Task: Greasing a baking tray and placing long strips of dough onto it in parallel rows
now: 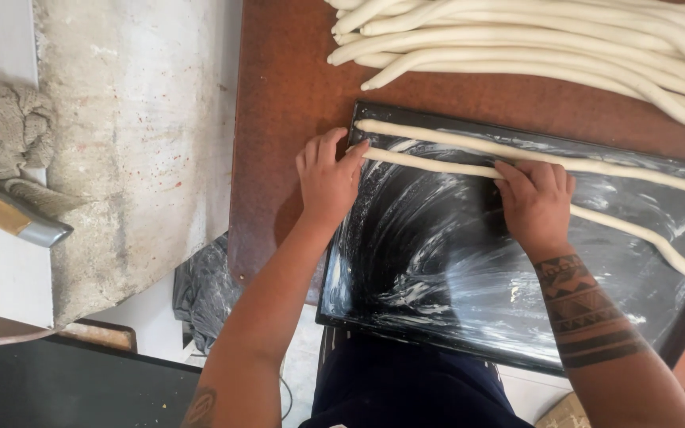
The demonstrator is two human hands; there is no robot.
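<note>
On the greased black baking tray (453, 317), your left hand (328, 178) and right hand (536, 202) press flat, fingers together, on the dough rope (430, 162) running left-right, left hand at its end.

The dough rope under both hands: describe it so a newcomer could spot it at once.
Start at the black greased baking tray on the reddish-brown table. Two pale dough ropes lie along its far edge; the nearer pale dough rope is the one. Its end lies under the left hand, with the right hand pressing further along.
</note>
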